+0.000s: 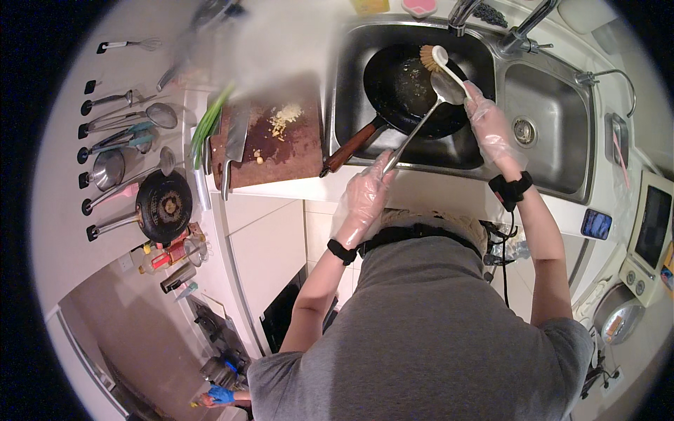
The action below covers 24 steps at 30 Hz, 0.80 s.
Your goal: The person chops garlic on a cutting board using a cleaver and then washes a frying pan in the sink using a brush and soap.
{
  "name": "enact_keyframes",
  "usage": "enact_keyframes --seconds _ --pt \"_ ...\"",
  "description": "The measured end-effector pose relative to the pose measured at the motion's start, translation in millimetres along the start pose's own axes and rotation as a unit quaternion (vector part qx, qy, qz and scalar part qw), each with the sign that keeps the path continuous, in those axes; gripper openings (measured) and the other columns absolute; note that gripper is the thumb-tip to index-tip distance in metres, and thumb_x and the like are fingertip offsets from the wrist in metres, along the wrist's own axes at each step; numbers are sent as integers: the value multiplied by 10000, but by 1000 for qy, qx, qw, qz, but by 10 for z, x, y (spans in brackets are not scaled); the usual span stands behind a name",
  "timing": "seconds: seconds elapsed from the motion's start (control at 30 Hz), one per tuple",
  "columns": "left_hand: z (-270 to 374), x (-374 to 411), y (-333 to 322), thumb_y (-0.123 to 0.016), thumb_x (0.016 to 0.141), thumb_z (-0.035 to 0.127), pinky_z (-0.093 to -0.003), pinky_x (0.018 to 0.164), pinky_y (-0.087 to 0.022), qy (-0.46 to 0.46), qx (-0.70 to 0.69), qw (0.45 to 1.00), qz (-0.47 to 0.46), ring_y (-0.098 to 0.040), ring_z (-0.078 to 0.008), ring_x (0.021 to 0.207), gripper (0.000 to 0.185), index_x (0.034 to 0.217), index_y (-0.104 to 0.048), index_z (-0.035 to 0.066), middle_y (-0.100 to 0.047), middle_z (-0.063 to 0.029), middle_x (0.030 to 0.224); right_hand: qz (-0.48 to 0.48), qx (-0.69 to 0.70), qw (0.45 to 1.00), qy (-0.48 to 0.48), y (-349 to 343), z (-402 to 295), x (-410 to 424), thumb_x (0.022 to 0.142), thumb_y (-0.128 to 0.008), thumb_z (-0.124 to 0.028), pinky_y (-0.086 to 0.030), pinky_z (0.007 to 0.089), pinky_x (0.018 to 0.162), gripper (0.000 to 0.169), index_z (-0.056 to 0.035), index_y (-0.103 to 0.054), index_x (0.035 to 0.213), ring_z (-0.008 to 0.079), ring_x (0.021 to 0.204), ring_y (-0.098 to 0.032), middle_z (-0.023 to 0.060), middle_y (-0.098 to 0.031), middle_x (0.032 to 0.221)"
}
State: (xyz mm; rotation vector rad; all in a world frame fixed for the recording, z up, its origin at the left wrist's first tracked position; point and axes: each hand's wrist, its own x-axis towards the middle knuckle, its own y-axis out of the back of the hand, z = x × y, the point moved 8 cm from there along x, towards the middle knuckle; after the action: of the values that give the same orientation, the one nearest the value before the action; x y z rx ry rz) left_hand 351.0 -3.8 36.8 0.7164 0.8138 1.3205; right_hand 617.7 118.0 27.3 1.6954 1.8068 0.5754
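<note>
My left hand (pixel 368 187), in a clear plastic glove, grips the handle of a metal ladle or spatula (pixel 421 123). The head of that utensil lies over a black wok (pixel 403 87) in the left basin (pixel 350 68) of a steel sink. My right hand (pixel 487 118), gloved the same way, holds a white-handled dish brush (pixel 453 73). Its tan bristles are above the wok, just beyond the utensil's head. The wok's wooden handle (pixel 355 147) reaches over the sink's front edge. Droplets or bits show on the wok's inner surface.
Left of the sink, a wooden cutting board (pixel 295 160) bears chopped garlic (pixel 284 118) and a cleaver (pixel 237 137). Green onions (pixel 210 129) lie beside it. Two faucets (pixel 518 39) rise behind the sink. A phone (pixel 596 223) rests at right. Another person's blue-gloved hand (pixel 220 393) shows lower left.
</note>
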Motion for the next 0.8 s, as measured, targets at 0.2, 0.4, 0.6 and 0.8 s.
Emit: enact_keyframes --seconds 0.2,0.4,0.6,0.8 --pt "-69 -48 3 -621 906 303 -459 672 -512 3 -38 999 -2 -658 -372 736 454 1338 -582 170 -689 -192 854 -20 -33 999 10 11 -168 -143 995 -488 -264 -474 467 728 372 -174 -571 1347 428 857 -618 256 -634 941" --pt "-75 -40 65 -614 907 310 -454 657 -511 74 -38 996 -40 -654 -373 711 455 1336 -585 164 -676 -193 779 50 3 999 8 113 -24 -99 1003 -496 -277 -470 445 678 371 -184 -567 1355 408 752 -605 254 -623 880" --pt "-132 -98 100 -620 909 290 -461 654 -507 44 -29 999 -2 -653 -376 712 436 1328 -592 173 -674 -187 782 19 31 999 -29 148 -183 -163 1000 -504 -292 -463 421 652 356 -221 -587 1339 376 715 -596 242 -624 857" --pt "-115 -75 124 -634 903 280 -461 658 -507 26 3 1000 8 -653 -369 718 436 1323 -595 172 -675 -185 801 14 -18 1000 0 113 -201 -9 997 -493 -306 -469 459 737 389 -206 -548 1368 411 854 -618 249 -636 966"
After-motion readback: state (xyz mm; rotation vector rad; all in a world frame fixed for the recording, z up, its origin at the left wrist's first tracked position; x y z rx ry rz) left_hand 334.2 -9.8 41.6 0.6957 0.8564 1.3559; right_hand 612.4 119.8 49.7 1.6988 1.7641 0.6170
